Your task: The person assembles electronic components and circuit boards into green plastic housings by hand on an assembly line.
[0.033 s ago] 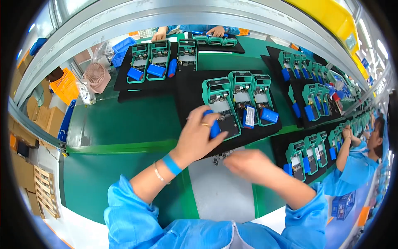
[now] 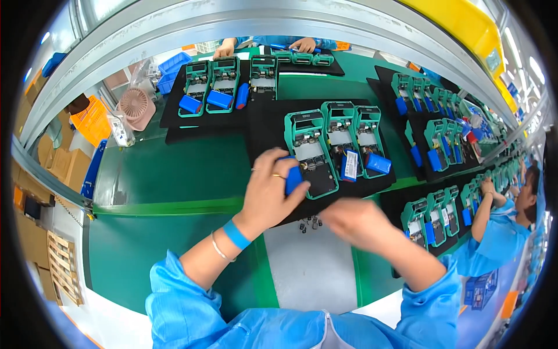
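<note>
My left hand (image 2: 270,189) is closed around a blue battery pack (image 2: 292,176), at the left edge of an open green housing (image 2: 309,152) with a black lower part and a circuit board. Two more housings (image 2: 340,136) stand to its right on a black mat (image 2: 266,128), and battery packs (image 2: 378,163) lie at their lower ends. Closer to me, my right hand (image 2: 357,224) hovers beside several small dark parts (image 2: 310,224) on a grey strip (image 2: 311,267). Motion blurs its fingers, so what they hold, if anything, cannot be made out.
More housings with battery packs sit on a mat (image 2: 174,110) at the far left and on mats at the right. A co-worker's hands (image 2: 303,45) work at the far side; another person (image 2: 494,221) works at right. A metal beam (image 2: 290,26) crosses above.
My left hand has shifted slightly left with the battery pack, away from the housing's black lower part. My right hand has moved a little right and farther from me.
</note>
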The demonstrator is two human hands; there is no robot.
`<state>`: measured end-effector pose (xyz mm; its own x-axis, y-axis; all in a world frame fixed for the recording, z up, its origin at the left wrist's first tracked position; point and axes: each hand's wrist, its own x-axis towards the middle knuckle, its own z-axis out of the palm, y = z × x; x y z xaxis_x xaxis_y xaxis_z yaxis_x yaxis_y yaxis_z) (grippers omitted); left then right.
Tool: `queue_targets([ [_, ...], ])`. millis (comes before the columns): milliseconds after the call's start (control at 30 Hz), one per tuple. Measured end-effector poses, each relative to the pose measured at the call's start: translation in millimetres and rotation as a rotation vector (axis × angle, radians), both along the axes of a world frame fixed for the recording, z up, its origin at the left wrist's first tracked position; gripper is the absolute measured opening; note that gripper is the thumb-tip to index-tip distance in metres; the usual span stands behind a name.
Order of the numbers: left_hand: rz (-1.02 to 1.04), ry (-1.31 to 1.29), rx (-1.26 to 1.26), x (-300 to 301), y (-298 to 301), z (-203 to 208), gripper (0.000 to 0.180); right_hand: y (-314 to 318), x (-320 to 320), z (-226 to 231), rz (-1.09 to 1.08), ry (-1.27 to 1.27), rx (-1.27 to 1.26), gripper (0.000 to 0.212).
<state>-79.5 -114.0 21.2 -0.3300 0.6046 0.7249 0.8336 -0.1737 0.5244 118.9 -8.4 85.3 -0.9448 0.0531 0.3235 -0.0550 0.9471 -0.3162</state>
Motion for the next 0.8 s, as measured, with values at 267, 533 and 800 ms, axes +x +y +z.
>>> queue_targets([
  [267,0.020,0.409,-0.300,25.2,6.9,1.3,0.060,84.9,-80.3,-2.6,-0.003,0.325,0.468,0.014],
  [533,0.022,0.355,-0.240,22.3,9.5,-0.8,0.049,92.7,-93.1,-8.0,0.034,0.211,0.793,0.017],
  [800,0.026,0.385,-0.249,20.9,11.5,3.1,0.051,94.4,-100.2,1.7,0.042,0.158,0.823,0.015],
])
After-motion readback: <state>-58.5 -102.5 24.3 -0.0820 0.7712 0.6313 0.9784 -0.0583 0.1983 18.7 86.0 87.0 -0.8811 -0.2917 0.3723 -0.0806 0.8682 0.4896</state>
